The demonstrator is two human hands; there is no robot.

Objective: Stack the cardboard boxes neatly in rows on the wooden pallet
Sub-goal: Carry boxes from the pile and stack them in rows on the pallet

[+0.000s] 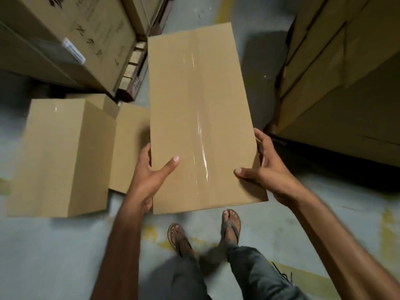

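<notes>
Held box: a long taped cardboard box [201,105] is up off the floor, carried flat between both hands, its near end above the person's feet and its far end pointing up the aisle.
Left grip: the left grip [151,176] is clamped on the box's left edge near the near corner, thumb [173,161] pressed on the top face, fingers tucked down the side.
Right grip: the right grip [266,172] is clamped on the opposite edge, thumb [240,171] on top, fingers [259,137] wrapped along the right side.
Tape: a shiny clear strip [201,135] runs lengthwise down the top.
Wooden pallet: the wooden pallet [134,68] sits at far left, just beside the box's far left edge, blocks showing under its load.
Pallet load: large printed cartons [65,29] sit on it, one with a white label [73,50].
Floor boxes: a plain tall box [60,156] stands on the floor at left; a second box [129,146] lies just behind it, partly hidden by the held one.
Right side: another carton stack [346,72] rises along the aisle's right edge.
Floor: grey concrete floor [65,256] with worn yellow paint [387,230].
Feet: sandals [231,224] just beneath the box's near edge.
</notes>
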